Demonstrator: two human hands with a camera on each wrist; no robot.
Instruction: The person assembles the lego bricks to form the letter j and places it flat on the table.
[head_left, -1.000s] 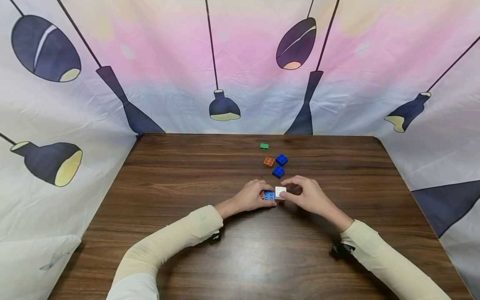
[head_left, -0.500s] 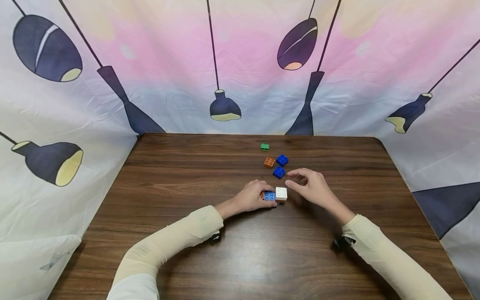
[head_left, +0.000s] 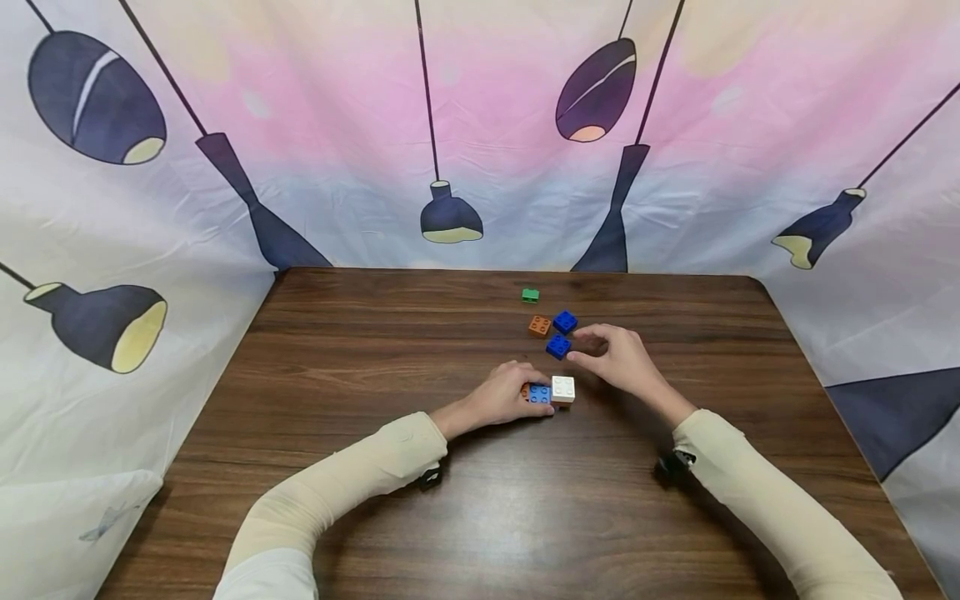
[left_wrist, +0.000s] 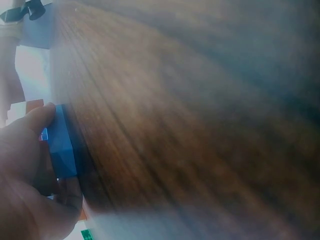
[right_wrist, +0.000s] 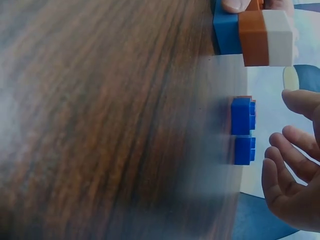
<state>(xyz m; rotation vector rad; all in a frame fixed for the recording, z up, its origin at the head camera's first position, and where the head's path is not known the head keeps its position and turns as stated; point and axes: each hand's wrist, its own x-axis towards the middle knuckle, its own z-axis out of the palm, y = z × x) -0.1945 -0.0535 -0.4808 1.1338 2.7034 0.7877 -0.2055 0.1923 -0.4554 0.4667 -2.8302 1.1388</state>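
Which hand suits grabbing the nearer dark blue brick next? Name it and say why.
Probably the right hand: it holds nothing and hovers beside that dark blue brick; the left hand grips the brick assembly.

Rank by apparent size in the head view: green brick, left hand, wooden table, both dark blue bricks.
1. Wooden table
2. Left hand
3. Nearer dark blue brick and farther dark blue brick: look alike
4. Green brick

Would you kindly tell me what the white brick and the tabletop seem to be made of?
White brick: probably hard plastic, smooth, given its round studs and crisp edges. Tabletop: wood or wood-look laminate, satin, given its grain and soft glare.
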